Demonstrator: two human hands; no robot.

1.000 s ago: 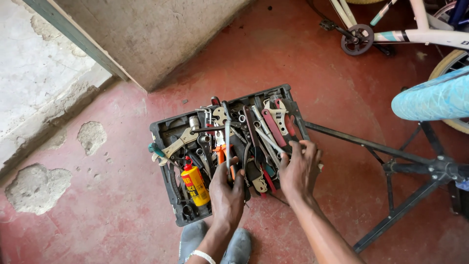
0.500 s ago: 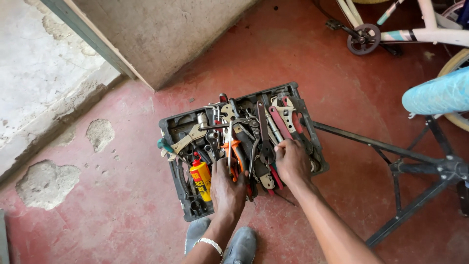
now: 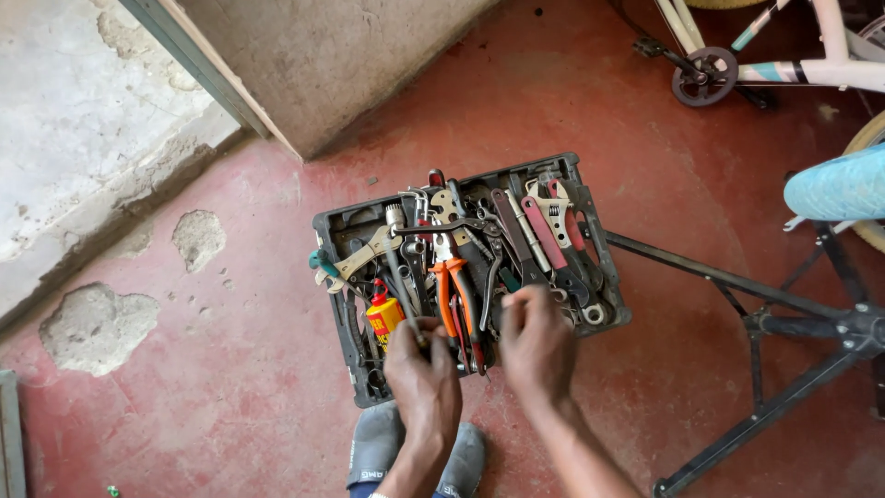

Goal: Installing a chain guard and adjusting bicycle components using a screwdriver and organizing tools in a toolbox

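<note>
A black tool tray lies on the red floor, packed with wrenches, pliers and spanners. My left hand is at the tray's near edge, its fingers wrapped around the lower end of a long dark metal tool that runs up the tray. Just right of that are orange-handled pliers, and a small yellow and red can sits to the left. My right hand rests over the near middle of the tray with fingers curled down among the tools. What they grip is hidden. An adjustable wrench lies further back.
A black metal bike stand spreads across the floor at right, under a light blue saddle. A white bicycle frame with crank is at top right. A concrete wall corner stands behind. My grey shoes are below the tray.
My right hand has slid from the tray's right side toward its middle. My left hand has stayed at the near edge and closed around the long tool. The view shifted slightly.
</note>
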